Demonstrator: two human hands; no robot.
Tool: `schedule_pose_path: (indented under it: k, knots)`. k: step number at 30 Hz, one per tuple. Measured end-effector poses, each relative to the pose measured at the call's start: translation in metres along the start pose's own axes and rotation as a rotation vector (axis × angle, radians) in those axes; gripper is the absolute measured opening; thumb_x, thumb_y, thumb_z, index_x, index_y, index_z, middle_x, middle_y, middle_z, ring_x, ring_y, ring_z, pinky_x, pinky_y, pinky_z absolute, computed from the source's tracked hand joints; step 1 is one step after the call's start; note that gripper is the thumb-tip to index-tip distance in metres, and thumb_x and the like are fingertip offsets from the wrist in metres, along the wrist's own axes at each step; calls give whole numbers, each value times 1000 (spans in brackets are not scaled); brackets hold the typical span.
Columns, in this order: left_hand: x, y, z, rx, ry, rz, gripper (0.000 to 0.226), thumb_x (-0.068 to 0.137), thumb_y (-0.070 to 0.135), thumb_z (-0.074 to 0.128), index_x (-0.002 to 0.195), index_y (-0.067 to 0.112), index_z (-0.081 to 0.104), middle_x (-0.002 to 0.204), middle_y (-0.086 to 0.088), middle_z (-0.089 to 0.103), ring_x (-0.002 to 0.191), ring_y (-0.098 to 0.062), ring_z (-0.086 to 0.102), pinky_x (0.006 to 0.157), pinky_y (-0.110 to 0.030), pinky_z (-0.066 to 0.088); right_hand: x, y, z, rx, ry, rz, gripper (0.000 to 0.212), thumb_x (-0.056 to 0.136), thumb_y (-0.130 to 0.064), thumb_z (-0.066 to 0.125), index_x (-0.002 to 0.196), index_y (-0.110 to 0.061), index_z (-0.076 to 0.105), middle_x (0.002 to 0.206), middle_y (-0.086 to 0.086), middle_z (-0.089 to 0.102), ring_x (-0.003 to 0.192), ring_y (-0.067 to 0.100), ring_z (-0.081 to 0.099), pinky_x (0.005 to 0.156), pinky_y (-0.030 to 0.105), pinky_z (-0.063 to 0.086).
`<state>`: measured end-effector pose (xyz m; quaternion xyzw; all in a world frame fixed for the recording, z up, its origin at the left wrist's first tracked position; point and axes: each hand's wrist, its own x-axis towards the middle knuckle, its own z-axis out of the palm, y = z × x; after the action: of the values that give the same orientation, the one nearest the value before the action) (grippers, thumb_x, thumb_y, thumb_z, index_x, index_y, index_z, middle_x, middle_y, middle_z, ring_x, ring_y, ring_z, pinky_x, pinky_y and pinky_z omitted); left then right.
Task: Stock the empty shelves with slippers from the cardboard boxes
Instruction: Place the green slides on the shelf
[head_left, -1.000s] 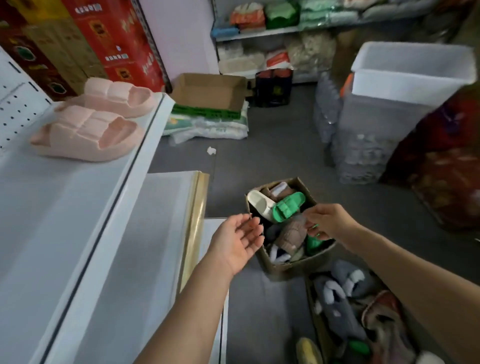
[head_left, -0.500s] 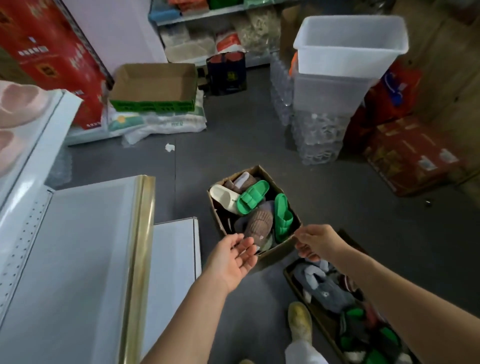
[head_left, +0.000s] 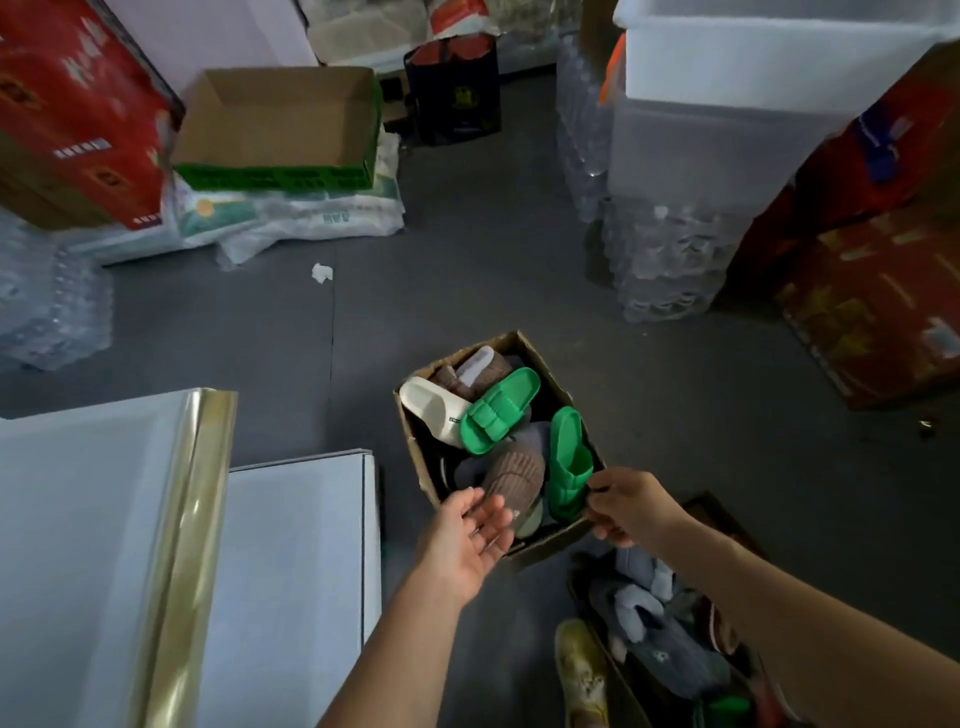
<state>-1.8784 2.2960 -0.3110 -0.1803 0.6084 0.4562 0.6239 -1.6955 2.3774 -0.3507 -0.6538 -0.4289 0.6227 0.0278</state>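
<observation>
A small cardboard box (head_left: 415, 460) stands on the grey floor. It holds several slippers: two green ones (head_left: 498, 410) (head_left: 569, 457), a white one (head_left: 431, 408) and a brown knitted one (head_left: 514, 475). My left hand (head_left: 467, 540) hovers palm up at the box's near-left corner, fingers apart and holding nothing. My right hand (head_left: 623, 506) is at the box's near-right rim with curled fingertips touching the heel of the nearer green slipper; whether it grips is unclear. White shelf boards (head_left: 78, 519) (head_left: 291, 545) lie at lower left.
A second box of grey slippers (head_left: 654, 639) sits at lower right beside my yellow shoe (head_left: 582, 670). Beyond are an empty carton (head_left: 280, 124), stacked white bins (head_left: 727, 104), bottle packs (head_left: 660, 260) and red cartons (head_left: 883, 301). A gold strip (head_left: 192, 519) edges the shelf.
My view has tilted down and away from the shelf with the pink slippers. My right hand has shifted to the box's near-right rim by the green slipper. My left hand stays open.
</observation>
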Motion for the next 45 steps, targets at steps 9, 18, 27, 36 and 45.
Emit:
schedule_pose_path:
  k: [9,18,27,36,45]
  knots:
    - [139,18,6,50,67,-43,18,101,19,45,92,8,57,88,-9,62,78,-21,58,71,-33,46,136,20,14,-79,31,133,41,88,-3,59,127,-12,52,69,14,58,55,24,58,47,26,48]
    - [321,37,-9,255,214,7,37,103,20,46,136,6,48,136,-12,50,118,-27,54,83,-39,48,284,30,26,-633,88,-97,58,83,-15,58,139,-18,43,135,12,45,118,29,52,92,32,45]
    - [427,36,-9,386,311,70,42,94,20,61,135,11,52,131,-9,51,105,-18,46,86,-35,47,357,28,40,-1084,91,-256,90,82,-3,58,153,-29,10,157,-2,9,141,27,18,105,47,37]
    - [452,31,-2,362,309,86,33,92,15,66,124,11,59,127,-13,61,107,-26,60,74,-33,51,371,41,25,-1267,158,-386,50,87,-7,55,132,-26,46,131,3,41,116,28,36,79,37,41]
    - [399,46,15,270,204,65,30,101,13,51,131,10,52,121,-17,59,104,-31,59,88,-41,51,341,26,-40,-900,112,-346,23,86,-22,68,108,-25,61,102,0,63,101,23,58,80,36,49]
